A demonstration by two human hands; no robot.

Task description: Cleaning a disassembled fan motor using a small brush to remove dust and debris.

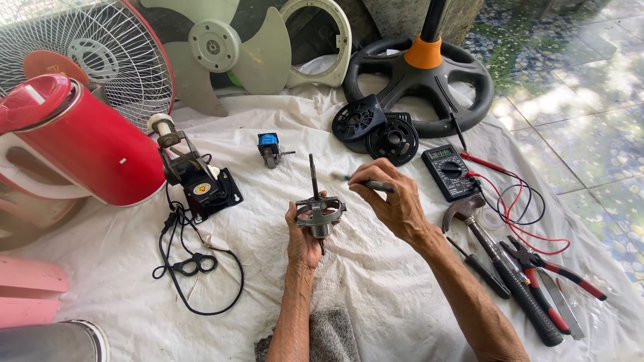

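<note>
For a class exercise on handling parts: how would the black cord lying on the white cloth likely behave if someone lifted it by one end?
The black cord lies in loose loops and bends, so it would probably hang floppy. It runs toward the black motor block, so it might tug that. It looks thin, likely light.

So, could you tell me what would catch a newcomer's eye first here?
Probably the two hands at the centre: the left hand holds a small motor part with its shaft upright, and the right hand holds a thin tool beside it. Next, the big red fan housing at the left on the white cloth.
</note>
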